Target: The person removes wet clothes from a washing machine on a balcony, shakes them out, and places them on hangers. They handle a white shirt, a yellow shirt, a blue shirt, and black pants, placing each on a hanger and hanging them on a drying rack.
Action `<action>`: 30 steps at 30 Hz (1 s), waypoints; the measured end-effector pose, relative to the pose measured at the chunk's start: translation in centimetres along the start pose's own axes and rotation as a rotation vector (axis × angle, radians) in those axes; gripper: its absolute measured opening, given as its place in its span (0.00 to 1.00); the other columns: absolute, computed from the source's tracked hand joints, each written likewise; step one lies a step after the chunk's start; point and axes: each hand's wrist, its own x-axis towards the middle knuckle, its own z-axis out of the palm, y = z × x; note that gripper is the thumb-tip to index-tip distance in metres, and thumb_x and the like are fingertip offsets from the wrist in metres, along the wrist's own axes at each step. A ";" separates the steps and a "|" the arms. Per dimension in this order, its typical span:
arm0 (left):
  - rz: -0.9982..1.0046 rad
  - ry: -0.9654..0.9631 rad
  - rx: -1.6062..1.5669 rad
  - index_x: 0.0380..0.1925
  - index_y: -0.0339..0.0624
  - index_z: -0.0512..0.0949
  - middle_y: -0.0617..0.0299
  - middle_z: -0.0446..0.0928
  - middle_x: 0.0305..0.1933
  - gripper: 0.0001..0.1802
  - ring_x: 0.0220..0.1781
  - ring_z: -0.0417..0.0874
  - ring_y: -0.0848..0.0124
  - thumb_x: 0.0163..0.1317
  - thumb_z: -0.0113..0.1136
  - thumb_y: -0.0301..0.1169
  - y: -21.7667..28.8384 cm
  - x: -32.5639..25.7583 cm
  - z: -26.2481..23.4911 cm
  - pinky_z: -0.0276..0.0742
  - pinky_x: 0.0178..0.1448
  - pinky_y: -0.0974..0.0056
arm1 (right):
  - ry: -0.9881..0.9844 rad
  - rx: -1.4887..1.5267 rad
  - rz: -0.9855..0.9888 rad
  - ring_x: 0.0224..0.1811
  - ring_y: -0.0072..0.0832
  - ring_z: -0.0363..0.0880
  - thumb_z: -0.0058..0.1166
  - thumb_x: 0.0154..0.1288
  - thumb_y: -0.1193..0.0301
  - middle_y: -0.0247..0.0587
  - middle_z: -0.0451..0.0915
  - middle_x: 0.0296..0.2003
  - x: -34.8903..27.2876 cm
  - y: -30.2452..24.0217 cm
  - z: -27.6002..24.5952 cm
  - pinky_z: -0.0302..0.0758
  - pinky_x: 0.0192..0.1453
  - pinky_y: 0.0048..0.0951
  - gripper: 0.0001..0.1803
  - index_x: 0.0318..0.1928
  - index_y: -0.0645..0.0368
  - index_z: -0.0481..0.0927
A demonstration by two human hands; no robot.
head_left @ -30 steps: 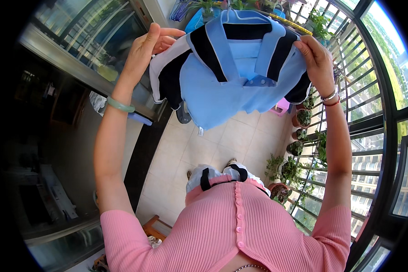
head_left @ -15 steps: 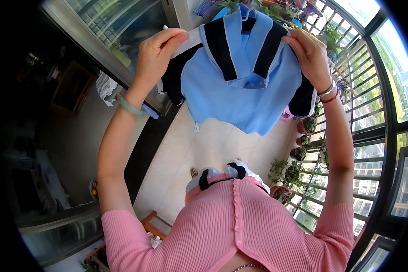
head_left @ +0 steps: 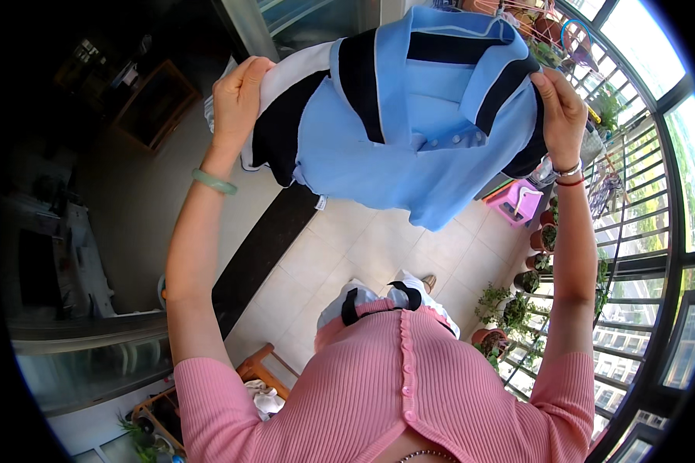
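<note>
Nearest, a jade-green bangle (head_left: 214,182) circles your left wrist and a silver bracelet (head_left: 567,171) your right; either could catch the cloth if a wrist slides along it. Just beyond, your left hand (head_left: 239,96) pinches the white shoulder band of a light-blue polo shirt (head_left: 363,177), fingers closed, and your right hand (head_left: 561,108) grips the opposite shoulder between thumb and fingers. The shirt hangs between both hands, raised before you over the tiled floor (head_left: 371,239). Its collar sits nearer your right hand, so an uneven pull could twist the neckline. A slim clothes hanger (head_left: 486,36) shows inside the collar; how it seats in the shoulders is hidden, and a tug could work it out of place. Should either pinch slip, the hem could drop to the floor. Farther off, potted plants (head_left: 490,339) line the railing (head_left: 633,185) on your right; a wide sideways swing could brush the fabric against leaves.
</note>
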 end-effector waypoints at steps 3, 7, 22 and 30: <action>-0.151 -0.002 0.040 0.36 0.37 0.81 0.62 0.79 0.27 0.18 0.30 0.75 0.76 0.70 0.52 0.42 -1.0 -1.0 -3.9 0.71 0.39 0.70 | 0.021 0.136 0.015 0.28 0.11 0.67 0.59 0.66 0.68 0.26 0.75 0.24 -0.2 -2.6 4.2 0.68 0.34 0.14 0.11 0.42 0.64 0.82; 0.240 0.013 0.159 0.38 0.41 0.83 0.63 0.80 0.30 0.19 0.32 0.79 0.69 0.68 0.54 0.46 1.1 0.1 -8.5 0.72 0.45 0.66 | -0.059 0.165 0.000 0.30 0.10 0.67 0.59 0.67 0.68 0.25 0.75 0.25 -0.3 -5.7 9.0 0.68 0.36 0.13 0.11 0.42 0.64 0.82; -0.024 0.051 0.481 0.39 0.43 0.81 0.57 0.80 0.32 0.12 0.30 0.79 0.63 0.62 0.62 0.39 -4.7 -1.5 -20.3 0.73 0.37 0.68 | -0.548 0.282 0.024 0.38 0.22 0.78 0.53 0.70 0.61 0.40 0.83 0.37 1.3 -7.4 20.9 0.74 0.47 0.23 0.18 0.49 0.65 0.80; -0.113 0.125 0.575 0.42 0.42 0.83 0.63 0.82 0.35 0.14 0.35 0.79 0.76 0.64 0.62 0.39 -12.3 -0.8 -27.0 0.73 0.42 0.73 | -0.435 0.087 -0.189 0.28 0.27 0.77 0.64 0.58 0.74 0.39 0.82 0.31 1.6 -7.3 32.1 0.73 0.34 0.25 0.08 0.38 0.62 0.84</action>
